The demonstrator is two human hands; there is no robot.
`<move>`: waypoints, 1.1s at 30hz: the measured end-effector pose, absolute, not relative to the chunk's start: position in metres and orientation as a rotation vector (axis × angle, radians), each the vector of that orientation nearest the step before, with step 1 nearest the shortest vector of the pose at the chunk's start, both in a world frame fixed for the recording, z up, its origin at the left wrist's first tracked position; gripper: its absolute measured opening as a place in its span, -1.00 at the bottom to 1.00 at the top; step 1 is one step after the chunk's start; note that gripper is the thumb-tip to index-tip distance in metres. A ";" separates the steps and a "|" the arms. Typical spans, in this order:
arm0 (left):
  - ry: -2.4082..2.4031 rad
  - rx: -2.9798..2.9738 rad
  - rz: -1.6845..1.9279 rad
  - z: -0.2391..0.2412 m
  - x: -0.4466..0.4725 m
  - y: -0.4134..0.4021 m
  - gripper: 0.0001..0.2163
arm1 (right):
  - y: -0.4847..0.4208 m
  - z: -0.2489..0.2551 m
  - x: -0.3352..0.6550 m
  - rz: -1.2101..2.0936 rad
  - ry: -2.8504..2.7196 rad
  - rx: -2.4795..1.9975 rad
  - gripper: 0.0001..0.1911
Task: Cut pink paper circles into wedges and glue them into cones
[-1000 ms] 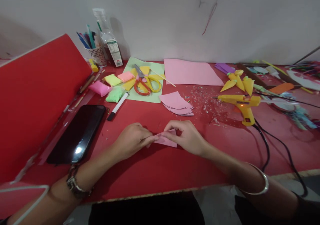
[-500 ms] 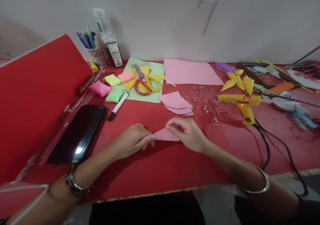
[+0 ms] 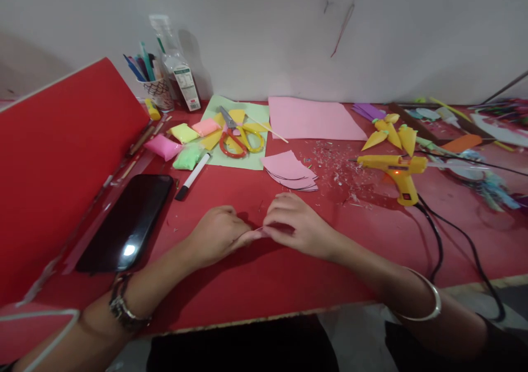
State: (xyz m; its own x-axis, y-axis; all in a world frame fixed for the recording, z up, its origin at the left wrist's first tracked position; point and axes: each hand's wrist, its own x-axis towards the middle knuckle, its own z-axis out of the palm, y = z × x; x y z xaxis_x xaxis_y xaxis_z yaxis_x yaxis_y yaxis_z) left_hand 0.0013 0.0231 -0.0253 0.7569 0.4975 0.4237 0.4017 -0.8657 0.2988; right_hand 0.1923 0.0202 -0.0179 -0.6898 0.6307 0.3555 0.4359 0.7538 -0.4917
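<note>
Between my two hands is a small piece of pink paper (image 3: 260, 232), mostly hidden by the fingers. My left hand (image 3: 220, 234) pinches its left end between thumb and fingers. At the other end my right hand (image 3: 295, 223) closes thumb and fingertips on the paper, its remaining fingers curled. Just beyond the hands lies a stack of pink fan-shaped paper pieces (image 3: 289, 171). Farther right, a yellow hot glue gun (image 3: 394, 168) rests on its side with its small light glowing.
Left of the hands lie a black phone (image 3: 127, 218) and a marker (image 3: 193, 176). Scissors (image 3: 241, 141) rest on green paper (image 3: 251, 162), near clay packets (image 3: 165, 146). A pink sheet (image 3: 313, 119), yellow paper cones (image 3: 396, 132) and the glue gun's cord (image 3: 437, 245) surround the work area.
My right hand has moved slightly left, closer to my left hand. The pink paper, earlier spread out as a wedge, is now mostly covered by my fingers.
</note>
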 end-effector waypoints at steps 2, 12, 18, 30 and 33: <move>0.691 2.712 0.765 -0.026 0.000 0.024 -0.42 | 0.022 -0.016 0.193 0.509 -2.432 -0.801 -0.85; 0.713 2.506 0.840 -0.025 -0.004 0.024 -0.47 | 0.026 -0.009 0.201 0.838 -2.089 -0.951 -0.86; 0.818 2.496 0.905 -0.023 -0.004 0.023 -0.45 | 0.028 -0.008 0.201 0.889 -1.915 -1.031 -0.86; 0.933 2.377 1.129 -0.020 -0.002 0.018 -0.45 | 0.028 -0.017 0.200 1.108 -1.425 -1.012 -0.79; 0.922 2.375 1.118 -0.022 -0.001 0.018 -0.46 | 0.023 -0.014 0.196 1.290 -1.620 -0.960 -0.72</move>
